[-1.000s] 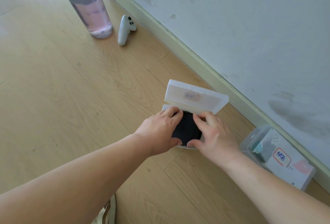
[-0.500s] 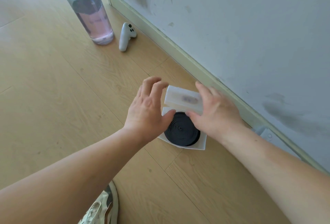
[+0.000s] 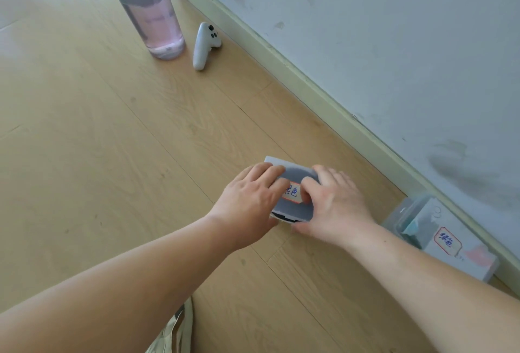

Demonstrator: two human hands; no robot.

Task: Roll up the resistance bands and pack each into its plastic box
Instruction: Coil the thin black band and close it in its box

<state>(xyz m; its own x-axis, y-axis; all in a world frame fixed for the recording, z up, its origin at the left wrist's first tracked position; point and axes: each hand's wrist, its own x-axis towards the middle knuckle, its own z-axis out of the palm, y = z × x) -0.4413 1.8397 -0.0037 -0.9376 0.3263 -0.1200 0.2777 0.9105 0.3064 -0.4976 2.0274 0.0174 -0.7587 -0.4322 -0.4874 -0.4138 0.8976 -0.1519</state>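
**Lid shut over the black band's box**

Head view: half a second ago the lid [image 3: 298, 174] stood up and the coiled band lay bare. Now it is folded down on the box [image 3: 295, 207], with the left hand [image 3: 253, 203] and right hand [image 3: 333, 203] curled onto it, fingers on top and thumbs at the near edge. This box likely only needs snapping closed. The band [image 3: 285, 218] shows as a dark rubbery sliver under frosted, rigid plastic. A second box [image 3: 439, 226] lies on the wood floor [image 3: 140, 155].
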